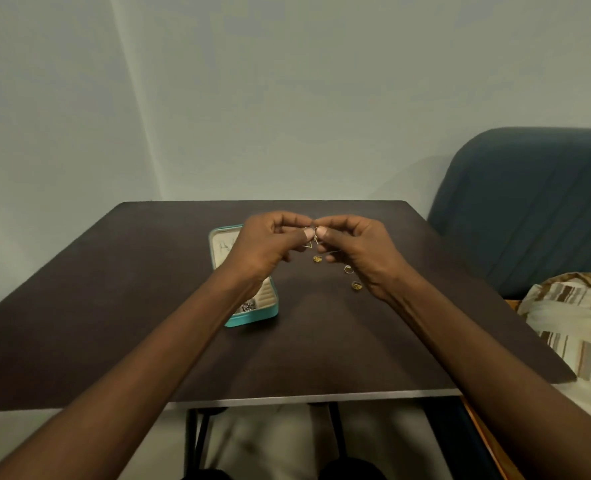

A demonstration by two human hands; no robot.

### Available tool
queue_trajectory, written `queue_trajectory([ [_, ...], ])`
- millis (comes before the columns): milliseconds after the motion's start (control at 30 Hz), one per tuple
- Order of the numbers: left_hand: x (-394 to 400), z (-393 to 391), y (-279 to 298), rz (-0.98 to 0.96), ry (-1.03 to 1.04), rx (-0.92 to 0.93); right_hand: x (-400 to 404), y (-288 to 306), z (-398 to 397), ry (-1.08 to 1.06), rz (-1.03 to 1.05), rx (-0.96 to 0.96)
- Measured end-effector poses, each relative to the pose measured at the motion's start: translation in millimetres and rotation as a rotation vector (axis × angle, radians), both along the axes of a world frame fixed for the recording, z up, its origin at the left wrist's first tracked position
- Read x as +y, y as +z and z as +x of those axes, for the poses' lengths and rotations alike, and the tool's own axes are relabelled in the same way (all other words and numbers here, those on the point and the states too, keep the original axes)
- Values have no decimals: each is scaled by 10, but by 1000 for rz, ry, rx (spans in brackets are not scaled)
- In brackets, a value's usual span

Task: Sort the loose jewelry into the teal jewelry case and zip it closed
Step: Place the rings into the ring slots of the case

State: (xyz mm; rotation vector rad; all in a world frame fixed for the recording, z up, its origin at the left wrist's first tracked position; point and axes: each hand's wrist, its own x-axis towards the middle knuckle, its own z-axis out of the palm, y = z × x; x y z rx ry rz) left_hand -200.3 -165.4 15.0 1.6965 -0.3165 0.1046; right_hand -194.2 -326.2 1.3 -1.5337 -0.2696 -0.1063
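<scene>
Dark brown wooden table (114, 306), frame centre: open teal zip jewelry case (252, 315) with cream lining, left of centre, partly under the left wrist; three small gold rings (356, 285) loose at centre right. Above these, left hand (266, 247) and right hand (360, 252), fingertips meeting, both pinching one thin gold wire earring (310, 241). Beyond, upper right: blue upholstered seat (529, 202).

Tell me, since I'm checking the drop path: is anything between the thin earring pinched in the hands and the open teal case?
Partly. The left hand and its forearm lie over the middle of the teal case, covering most of its tray. The earring hangs just right of the case, above bare table. Nothing else visible stands between them.
</scene>
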Motion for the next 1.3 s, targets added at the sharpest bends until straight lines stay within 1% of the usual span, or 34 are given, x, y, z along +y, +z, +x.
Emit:
queue_trajectory([
  [133, 177, -75, 41, -24, 78, -19, 177, 112, -121, 12, -153, -134],
  [233, 299, -126, 52, -13, 123, -23, 339, 165, -170, 11, -226, -200],
  [333, 424, -182, 51, -29, 132, -25, 493, 178, -151, -25, -305, -245],
  [433, 568, -211, 29, -111, 105, 7, 650, 156, -115, -40, -361, -270],
  [567, 712, -216, -7, -169, 98, 43, 845, 107, -65, -65, -369, -261],
  [667, 784, -190, -44, -190, 110, 46, 981, 54, -12, -75, -295, -202],
  [733, 831, -147, -81, -175, 124, 39, 1040, 6, 31, -67, -285, -186],
  [833, 910, -64, -175, -131, 149, 38, 1075, -69, 82, -32, -316, -171],
  [933, 972, 64, -316, -62, 185, 49, 1100, -161, 164, -47, -360, -149],
  [1100, 1048, 331, -623, 270, 318, 29, 1092, -361, 315, -95, -369, -74],
  [1167, 1062, 400, -723, 398, 378, 28, 1071, -420, 361, -107, -417, -67],
  [1300, 1056, 490, -842, 559, 389, 35, 1057, -496, 450, -98, -479, -73],
])
